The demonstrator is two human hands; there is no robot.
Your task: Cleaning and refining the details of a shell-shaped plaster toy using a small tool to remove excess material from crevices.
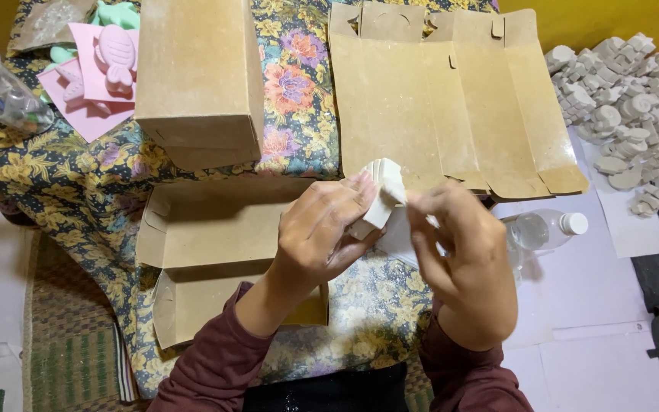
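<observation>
A: Item, white moulded piece (381,200); location?
B: Above the floral worktop (78,191), gripped in left hand (322,233); long axis tilted, ribbed end up and right

A: Right hand (463,252)?
B: Fingers pinched at the piece's side; whether they grip it, cannot tell

A: Surrounding room?
B: Open brown box (223,259) just left, flat carton sheet (451,99) behind, plastic bottle (547,227) right; worktop edge near the wrists
</observation>
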